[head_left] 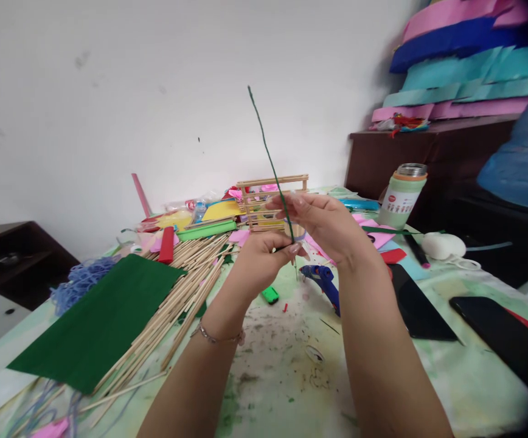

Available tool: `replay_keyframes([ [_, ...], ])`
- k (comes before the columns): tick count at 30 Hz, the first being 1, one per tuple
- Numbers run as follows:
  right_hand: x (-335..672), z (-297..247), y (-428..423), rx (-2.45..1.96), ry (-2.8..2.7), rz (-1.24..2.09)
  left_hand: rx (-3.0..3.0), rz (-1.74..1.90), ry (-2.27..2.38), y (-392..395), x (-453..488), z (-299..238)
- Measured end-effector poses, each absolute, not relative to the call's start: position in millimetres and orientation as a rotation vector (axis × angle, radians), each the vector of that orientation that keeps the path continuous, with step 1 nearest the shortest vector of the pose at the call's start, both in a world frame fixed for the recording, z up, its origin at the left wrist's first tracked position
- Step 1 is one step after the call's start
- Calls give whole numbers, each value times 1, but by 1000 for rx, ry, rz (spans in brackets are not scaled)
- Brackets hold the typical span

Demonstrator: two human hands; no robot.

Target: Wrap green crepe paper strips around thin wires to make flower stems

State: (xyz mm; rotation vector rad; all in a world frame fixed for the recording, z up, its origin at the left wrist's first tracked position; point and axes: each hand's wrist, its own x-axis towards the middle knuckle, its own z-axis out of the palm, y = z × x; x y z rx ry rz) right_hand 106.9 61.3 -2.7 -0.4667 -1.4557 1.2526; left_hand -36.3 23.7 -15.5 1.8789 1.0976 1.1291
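Note:
A thin green-wrapped stick (pixel 264 137) points up and slightly left from my two hands, above the middle of the table. My left hand (pixel 261 258) is closed, pinching its lower end. My right hand (pixel 321 222) is closed too, fingertips pinched on the stick just above the left hand. Behind my hands stands a small frame built of wooden sticks (pixel 270 201). A blue glue gun (pixel 325 283) lies on the stained tabletop (pixel 277 365) just below my right wrist.
A green paper sheet (pixel 104 316) and a pile of wooden sticks (pixel 177 286) lie to the left. Blue yarn (pixel 79 280), coloured paper scraps, a green bottle (pixel 403 194), a white ball (pixel 444 246), two dark phones (pixel 510 334) and a dark cabinet (pixel 428 158) surround them.

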Motion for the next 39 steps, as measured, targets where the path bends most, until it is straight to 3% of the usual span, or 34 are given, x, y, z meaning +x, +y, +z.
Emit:
replay_keyframes([
  [5,113,-3,63,-435,-1396,1392,1855,1093,1069,24,-34,-19],
  [17,101,-3,68,-582,-1062,1166,2438,1420,1570,15,-7,-39],
  [24,99,-2,67,-584,-1099,1102,2295,1347,1246,20,-17,-28],
  [29,109,0,59,-308,-1370,1260,2107,1138,940,15,-30,-13],
  [39,108,1,61,-388,-1174,1232,2361,1304,1121,18,-25,-21],
])
